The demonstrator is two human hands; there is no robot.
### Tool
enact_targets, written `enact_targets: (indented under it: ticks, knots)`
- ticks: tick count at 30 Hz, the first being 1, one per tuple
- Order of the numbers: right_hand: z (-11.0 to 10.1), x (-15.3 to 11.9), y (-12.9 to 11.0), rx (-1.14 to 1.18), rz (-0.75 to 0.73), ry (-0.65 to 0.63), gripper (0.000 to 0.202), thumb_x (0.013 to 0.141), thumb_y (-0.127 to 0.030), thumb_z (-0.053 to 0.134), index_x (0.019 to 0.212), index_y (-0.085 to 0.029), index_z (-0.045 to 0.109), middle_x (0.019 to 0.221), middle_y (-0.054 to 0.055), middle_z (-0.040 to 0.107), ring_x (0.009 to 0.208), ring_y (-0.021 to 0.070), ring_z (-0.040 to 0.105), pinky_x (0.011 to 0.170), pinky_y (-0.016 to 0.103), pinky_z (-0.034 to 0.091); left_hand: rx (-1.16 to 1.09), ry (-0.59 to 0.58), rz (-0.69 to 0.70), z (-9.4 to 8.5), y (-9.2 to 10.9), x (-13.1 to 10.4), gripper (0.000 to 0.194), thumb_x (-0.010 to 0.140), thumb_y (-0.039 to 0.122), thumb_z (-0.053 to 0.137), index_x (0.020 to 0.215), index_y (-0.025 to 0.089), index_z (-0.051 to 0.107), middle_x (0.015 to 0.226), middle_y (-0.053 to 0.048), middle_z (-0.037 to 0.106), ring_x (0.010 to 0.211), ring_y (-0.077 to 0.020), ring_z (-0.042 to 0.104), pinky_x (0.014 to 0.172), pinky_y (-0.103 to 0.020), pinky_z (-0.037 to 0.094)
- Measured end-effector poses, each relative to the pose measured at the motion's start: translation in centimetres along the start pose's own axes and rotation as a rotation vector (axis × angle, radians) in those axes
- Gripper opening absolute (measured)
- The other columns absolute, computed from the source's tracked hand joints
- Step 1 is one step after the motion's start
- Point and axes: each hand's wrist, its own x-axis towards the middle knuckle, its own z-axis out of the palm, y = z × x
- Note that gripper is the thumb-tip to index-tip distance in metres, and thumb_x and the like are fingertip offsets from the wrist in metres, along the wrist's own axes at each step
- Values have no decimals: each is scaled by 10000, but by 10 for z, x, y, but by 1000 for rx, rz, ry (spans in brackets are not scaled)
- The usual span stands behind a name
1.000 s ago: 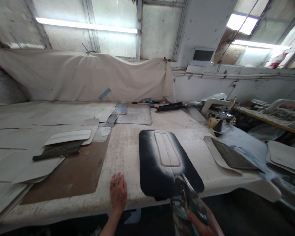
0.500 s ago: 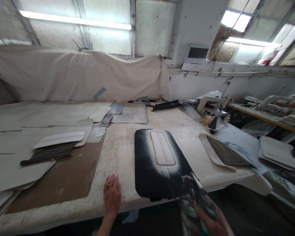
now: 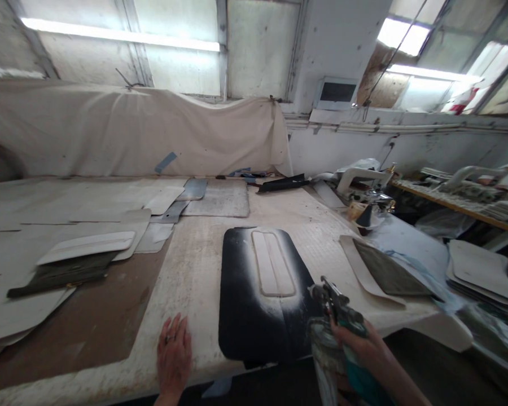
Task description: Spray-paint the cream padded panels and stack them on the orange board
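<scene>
My right hand [image 3: 358, 341] is wrapped round a spray gun [image 3: 332, 307] with a cloudy cup hanging below it. The gun's nozzle is over the lower right edge of a black rounded panel [image 3: 241, 304]. On that panel lies a pale oblong piece [image 3: 273, 264] with a seam down its middle, ringed by a white sprayed haze. My left hand [image 3: 173, 352] rests flat on the pale table covering, left of the panel, fingers stretched out and a ring on one finger.
A brown board [image 3: 105, 316] and stacked pale panels [image 3: 51, 220] lie to the left, with a dark green zipped piece [image 3: 68, 270] on them. On the right are a green panel [image 3: 393, 270] and a sewing machine [image 3: 366, 186]. The table's front edge [image 3: 207, 375] runs close to me.
The spray gun in my right hand has moved up slightly relative to the black panel. My view has shifted a little, so the table things appear lower and further left.
</scene>
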Motion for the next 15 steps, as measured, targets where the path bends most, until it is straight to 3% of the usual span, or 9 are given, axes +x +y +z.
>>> enact_targets:
  ticks: [4,8,15]
  knots:
    - [-9,25,-10,-56,19,-34,191,672,-355,549,565,-197,542,578,-18,548,599,168,508,605,271,422,12,-1,4,1,0,0,411,834,280,314,1098,104,575,1188,-122,561,1208,-276,370,988,-444,364]
    - [-12,51,-22,-85,15,-156,245,685,-354,496,497,-210,432,527,-25,471,561,147,438,567,272,372,15,12,10,4,0,1,400,827,286,325,1088,117,576,1182,-117,570,1212,-274,374,988,-440,366]
    - [-8,106,-47,-50,61,-193,212,640,-358,479,508,-193,461,511,-26,461,526,128,418,547,274,339,14,57,67,20,-13,-2,376,796,292,364,1098,189,564,1156,-72,596,1181,-266,417,922,-436,410]
